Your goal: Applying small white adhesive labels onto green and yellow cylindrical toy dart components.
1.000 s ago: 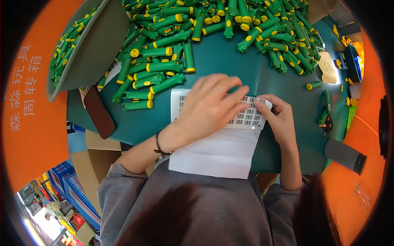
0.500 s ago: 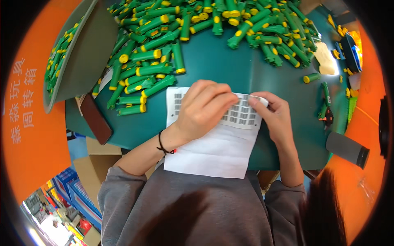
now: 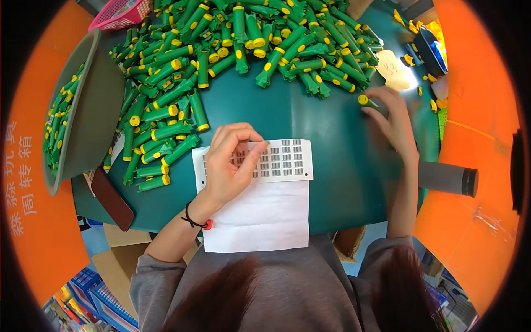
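Observation:
A white sheet of small printed labels (image 3: 287,160) lies at the near edge of the table, its lower part blank. Over its left half is my left hand (image 3: 229,157), thumb and forefinger pinched together; whatever is between the tips is too small to make out. My right hand (image 3: 395,119) is stretched out to the right, thumb and fingers parted around a single green tube with a yellow end cap (image 3: 363,100). Part of that tube is hidden by the fingers, and I see a gap between it and the thumb.
A large heap of green tubes with yellow caps (image 3: 182,72) covers the far and left table. At left stands a tilted grey tub (image 3: 102,110) holding more tubes. A dark red phone-like slab (image 3: 113,199), a grey cylinder (image 3: 448,178) and a pink basket (image 3: 124,14) lie around.
My right hand has left the label sheet and moved right to the lone tube. My left hand stays over the sheet, still pinched. The whole view has shifted.

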`<state>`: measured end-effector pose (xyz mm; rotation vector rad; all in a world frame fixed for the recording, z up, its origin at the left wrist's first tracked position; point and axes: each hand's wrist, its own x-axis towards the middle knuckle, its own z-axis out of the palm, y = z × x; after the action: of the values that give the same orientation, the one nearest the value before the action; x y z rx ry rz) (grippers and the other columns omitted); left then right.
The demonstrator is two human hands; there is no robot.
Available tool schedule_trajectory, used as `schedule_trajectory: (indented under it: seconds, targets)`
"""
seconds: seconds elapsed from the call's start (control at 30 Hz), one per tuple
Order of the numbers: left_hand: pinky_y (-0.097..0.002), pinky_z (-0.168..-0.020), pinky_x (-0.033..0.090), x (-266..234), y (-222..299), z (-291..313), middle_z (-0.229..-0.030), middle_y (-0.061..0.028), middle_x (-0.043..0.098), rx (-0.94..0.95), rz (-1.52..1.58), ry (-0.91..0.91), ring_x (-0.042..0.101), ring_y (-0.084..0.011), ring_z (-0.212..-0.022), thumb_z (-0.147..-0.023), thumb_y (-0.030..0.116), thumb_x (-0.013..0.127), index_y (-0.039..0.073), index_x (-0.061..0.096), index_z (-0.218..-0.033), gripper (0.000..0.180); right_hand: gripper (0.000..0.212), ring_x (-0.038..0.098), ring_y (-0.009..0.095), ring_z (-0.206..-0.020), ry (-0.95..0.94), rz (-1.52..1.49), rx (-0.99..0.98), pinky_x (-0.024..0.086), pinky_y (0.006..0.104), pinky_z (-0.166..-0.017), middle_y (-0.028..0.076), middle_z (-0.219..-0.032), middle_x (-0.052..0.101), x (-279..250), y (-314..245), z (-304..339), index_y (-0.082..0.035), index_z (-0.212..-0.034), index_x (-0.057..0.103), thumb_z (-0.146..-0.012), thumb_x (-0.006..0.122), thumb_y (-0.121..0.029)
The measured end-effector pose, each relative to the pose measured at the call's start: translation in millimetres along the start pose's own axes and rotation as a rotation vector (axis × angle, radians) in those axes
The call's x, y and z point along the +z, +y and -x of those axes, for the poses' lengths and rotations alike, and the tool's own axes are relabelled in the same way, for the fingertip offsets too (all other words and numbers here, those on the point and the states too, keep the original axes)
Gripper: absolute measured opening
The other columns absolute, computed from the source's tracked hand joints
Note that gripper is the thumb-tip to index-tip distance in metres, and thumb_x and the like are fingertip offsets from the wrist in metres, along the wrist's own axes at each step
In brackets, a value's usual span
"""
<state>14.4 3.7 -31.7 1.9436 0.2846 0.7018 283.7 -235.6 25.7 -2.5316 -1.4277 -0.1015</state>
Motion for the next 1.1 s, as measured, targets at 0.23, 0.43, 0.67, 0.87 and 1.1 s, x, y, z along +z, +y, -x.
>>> schedule_trajectory:
  seconds: [0.23, 0.43, 0.67, 0.87, 1.1]
  targets:
    - [-0.0353, -0.098, 0.048, -17.7, 41.5, -12.3, -0.137, -0.017, 0.054, -0.073, 0.409, -0.16, 0.058, -0.0238, -0.12, -0.085, 0.001, 0.074, 0.007, 0.032, -0.151, 0.078, 0.031, 0.058, 0.015, -0.092, -0.018, -1.528, 0.056, 0.047, 0.0205, -0.062, 0.013, -0.119, 0.051, 16.6, -125.7, 17.3, -0.001, -0.112, 0.061, -0.083, 0.071, -0.003]
    - [-0.0331, -0.094, 0.052, -15.8, 56.6, -3.8, -0.122, -0.0182, 0.064, -0.276, 0.653, -0.133, 0.064, -0.0216, -0.111, -0.086, -0.009, 0.07, 0.004, 0.035, -0.145, 0.069, 0.035, 0.061, 0.015, -0.095, 0.068, -1.564, -0.061, 0.054, 0.0248, -0.075, 0.015, -0.124, 0.053, 43.5, -161.5, 18.9, 0.001, -0.12, 0.057, -0.087, 0.068, 0.001]
    - [-0.0364, -0.099, 0.048, -27.4, 48.2, 6.5, -0.119, -0.0158, 0.067, -0.017, 0.254, -0.05, 0.063, -0.0217, -0.112, -0.081, -0.004, 0.077, 0.003, 0.052, -0.127, 0.053, 0.039, 0.06, 0.018, -0.108, -0.097, -1.785, 0.235, 0.053, 0.0305, -0.09, 0.014, -0.118, 0.059, 53.3, -163.2, 29.9, 0.002, -0.122, 0.057, -0.085, 0.068, 0.007]
    - [-0.0373, -0.105, 0.041, -38.7, 65.2, -10.0, -0.121, -0.0115, 0.067, -0.049, 0.127, -0.145, 0.055, -0.0197, -0.121, -0.084, 0.003, 0.075, 0.006, 0.069, -0.095, 0.012, 0.037, 0.061, 0.023, -0.114, 0.131, -1.475, 0.021, 0.053, 0.0332, -0.095, 0.016, -0.126, 0.058, 54.6, -166.6, 33.5, 0.006, -0.117, 0.062, -0.082, 0.069, 0.014]
    - [-0.0309, -0.09, 0.05, -29.7, 64.4, -14.1, -0.109, -0.0098, 0.071, -0.172, 0.195, -0.224, 0.066, -0.0167, -0.099, -0.086, 0.004, 0.074, 0.002, 0.071, -0.094, 0.009, 0.04, 0.061, 0.026, -0.117, 0.046, -1.505, 0.065, 0.054, 0.0358, -0.098, 0.018, -0.128, 0.058, 52.0, -163.3, 34.8, 0.007, -0.121, 0.063, -0.082, 0.07, 0.013]
